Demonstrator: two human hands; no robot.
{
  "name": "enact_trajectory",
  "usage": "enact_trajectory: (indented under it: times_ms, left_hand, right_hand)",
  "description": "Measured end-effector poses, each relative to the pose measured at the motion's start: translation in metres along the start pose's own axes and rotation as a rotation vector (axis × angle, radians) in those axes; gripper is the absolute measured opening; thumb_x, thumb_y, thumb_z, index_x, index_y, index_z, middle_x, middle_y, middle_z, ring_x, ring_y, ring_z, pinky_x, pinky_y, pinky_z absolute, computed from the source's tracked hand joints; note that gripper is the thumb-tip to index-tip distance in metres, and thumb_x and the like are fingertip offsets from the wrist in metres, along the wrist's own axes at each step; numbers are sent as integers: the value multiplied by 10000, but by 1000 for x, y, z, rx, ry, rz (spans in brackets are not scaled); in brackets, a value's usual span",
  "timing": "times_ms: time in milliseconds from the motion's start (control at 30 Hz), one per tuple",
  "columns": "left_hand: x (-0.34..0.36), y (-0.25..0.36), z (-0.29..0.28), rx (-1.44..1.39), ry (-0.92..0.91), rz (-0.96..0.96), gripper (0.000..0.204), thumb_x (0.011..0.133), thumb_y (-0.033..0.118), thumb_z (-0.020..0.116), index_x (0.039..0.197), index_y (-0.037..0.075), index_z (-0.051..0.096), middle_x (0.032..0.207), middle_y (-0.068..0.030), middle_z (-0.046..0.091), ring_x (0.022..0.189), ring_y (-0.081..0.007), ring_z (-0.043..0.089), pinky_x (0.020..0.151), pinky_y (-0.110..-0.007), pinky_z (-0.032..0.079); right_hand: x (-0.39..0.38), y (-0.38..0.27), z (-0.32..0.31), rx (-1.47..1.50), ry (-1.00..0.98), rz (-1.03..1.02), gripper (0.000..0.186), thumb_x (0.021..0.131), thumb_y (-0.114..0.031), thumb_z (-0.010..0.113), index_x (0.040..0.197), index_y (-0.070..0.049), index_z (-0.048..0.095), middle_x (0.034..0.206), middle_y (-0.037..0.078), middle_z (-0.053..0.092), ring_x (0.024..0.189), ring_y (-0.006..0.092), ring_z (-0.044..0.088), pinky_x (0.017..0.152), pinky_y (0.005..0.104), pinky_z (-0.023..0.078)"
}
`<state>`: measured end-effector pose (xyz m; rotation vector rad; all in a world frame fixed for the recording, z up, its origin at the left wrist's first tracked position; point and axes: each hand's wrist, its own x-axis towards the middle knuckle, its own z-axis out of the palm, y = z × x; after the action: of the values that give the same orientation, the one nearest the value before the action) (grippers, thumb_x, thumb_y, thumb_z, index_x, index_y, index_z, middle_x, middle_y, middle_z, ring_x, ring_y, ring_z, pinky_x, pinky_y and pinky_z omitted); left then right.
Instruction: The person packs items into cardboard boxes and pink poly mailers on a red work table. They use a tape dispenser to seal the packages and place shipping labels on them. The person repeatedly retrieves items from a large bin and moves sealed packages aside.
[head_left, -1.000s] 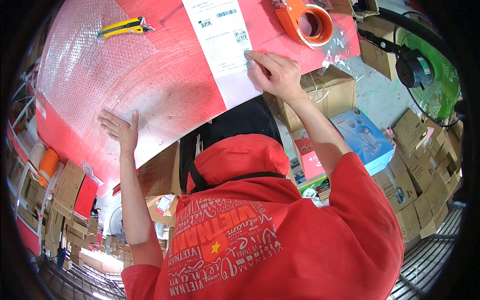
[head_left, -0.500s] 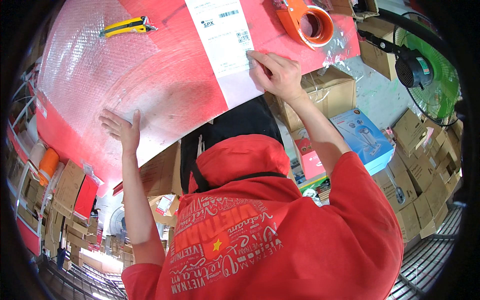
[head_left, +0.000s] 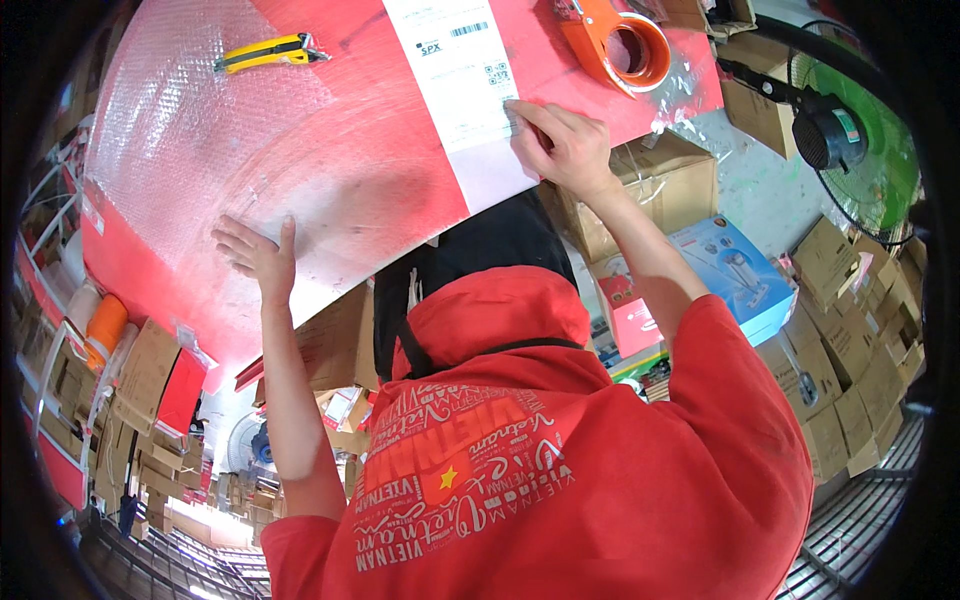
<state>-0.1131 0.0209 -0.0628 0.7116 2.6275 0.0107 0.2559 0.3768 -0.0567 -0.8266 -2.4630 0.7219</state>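
Note:
A white shipping label strip [head_left: 470,85] with printed codes lies on the red tabletop [head_left: 390,130], its lower end reaching the table's near edge. My right hand [head_left: 570,148] rests at the strip's right edge, index fingertip touching it beside the square code. The other fingers are curled under, and whether they grip anything is hidden. Farther left, my left hand [head_left: 262,262] is open and holds nothing. Its fingers are spread low over the near-left part of the table; contact with the surface is hard to judge.
Bubble wrap [head_left: 200,110] covers the table's left side, under a yellow utility knife [head_left: 268,54]. An orange tape dispenser [head_left: 615,45] sits at the far right. Beside the table stand a cardboard box [head_left: 665,185], a blue box [head_left: 730,275] and a green fan [head_left: 865,150].
The whole view has shifted slightly, so everything appears a little farther right. Both hands keep nearly the same places against the label strip and table.

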Motion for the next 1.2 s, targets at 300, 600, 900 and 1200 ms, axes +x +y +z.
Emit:
enact_trajectory:
  times_ms: [300,600,900,1200]
  left_hand:
    - [-56,30,38,-20,166,68,1093,1056,731,530,1786,54,78,1833,-308,-14,1685,-540,15,1297,-761,84]
    - [-260,7,40,-368,55,98,939,973,422,779,1750,149,326,1847,-183,177,1709,-421,125,1354,-608,172]
    - [-521,-113,92,-821,568,-487,420,1013,105,712,1430,95,668,1568,-140,618,1432,-387,588,1201,-490,481]
    - [-667,-216,164,-937,896,-962,314,1017,-17,670,1314,56,744,1384,-132,743,1303,-348,682,1135,-452,516]
  right_hand:
    - [14,-49,-1,225,-66,54,194,950,-95,775,1138,-105,823,890,68,788,641,178,706,579,314,565]
    - [27,-331,137,579,-923,-444,204,994,-190,740,1158,-82,796,957,123,791,721,259,724,698,387,585]
    - [-186,-597,244,134,-1498,-1434,376,985,-318,738,1277,-82,729,1128,171,775,1063,390,756,912,521,604]
    - [-480,-618,412,-410,-1627,-1518,452,922,-415,806,1146,-23,789,1143,221,798,1131,417,763,950,525,627]
